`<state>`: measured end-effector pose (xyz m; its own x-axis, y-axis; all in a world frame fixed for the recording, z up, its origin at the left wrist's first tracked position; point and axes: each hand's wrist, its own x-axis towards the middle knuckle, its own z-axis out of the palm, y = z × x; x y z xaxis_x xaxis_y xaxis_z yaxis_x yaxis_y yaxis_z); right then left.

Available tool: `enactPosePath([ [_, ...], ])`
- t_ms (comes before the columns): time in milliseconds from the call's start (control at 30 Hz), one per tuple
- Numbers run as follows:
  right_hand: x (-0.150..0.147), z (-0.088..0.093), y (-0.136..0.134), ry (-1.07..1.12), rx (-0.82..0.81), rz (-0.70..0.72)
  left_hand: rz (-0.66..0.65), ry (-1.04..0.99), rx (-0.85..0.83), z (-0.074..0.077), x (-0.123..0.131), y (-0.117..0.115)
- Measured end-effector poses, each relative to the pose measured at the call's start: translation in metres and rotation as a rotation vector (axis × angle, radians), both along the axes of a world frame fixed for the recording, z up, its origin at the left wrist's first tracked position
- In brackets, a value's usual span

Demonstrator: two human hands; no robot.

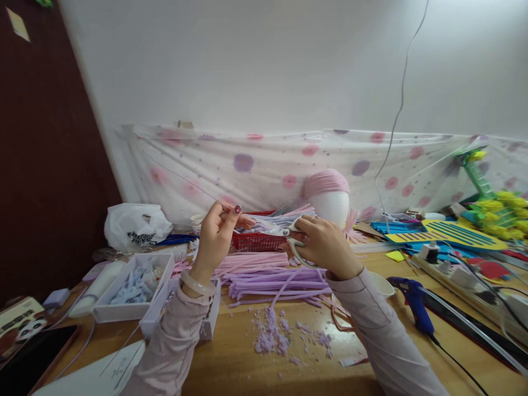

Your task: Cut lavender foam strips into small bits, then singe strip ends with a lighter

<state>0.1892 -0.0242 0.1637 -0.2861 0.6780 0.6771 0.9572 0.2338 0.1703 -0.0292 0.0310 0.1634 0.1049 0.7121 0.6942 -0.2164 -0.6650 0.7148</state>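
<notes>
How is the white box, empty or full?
Partly full. The box has no lid on, and a heap of pale lilac bits lies inside, below its rim.

1. Scissors [292, 241]: pale handles and short metal blades. I see them raised above the table in the right hand [325, 245], lying roughly level with the tips pointing left.
2. Thin wire [185, 179]: pale, bare, nearly straight. I see it pinched in the left hand [216, 234], slanting up and leftward.
</notes>
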Motion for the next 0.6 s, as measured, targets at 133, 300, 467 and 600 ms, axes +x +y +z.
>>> enactPosePath([
  [133, 0.0008, -0.0001, -0.0003, -0.016, 0.013, -0.005, -0.006, -0.028, 0.009, 0.0009, -0.001, 0.0031],
  [300, 0.0016, -0.0016, 0.0003, -0.021, 0.027, -0.004, 0.005, -0.024, 0.01, 0.0007, -0.002, 0.0059],
  [467, 0.0011, -0.001, -0.0009, -0.002, 0.057, 0.006, 0.058, -0.008, 0.026, -0.0009, -0.0043, 0.0067],
  [600, 0.0011, -0.0005, -0.0017, 0.007, 0.067, 0.022, 0.055, -0.016, 0.016, -0.0004, -0.0046, 0.0071],
])
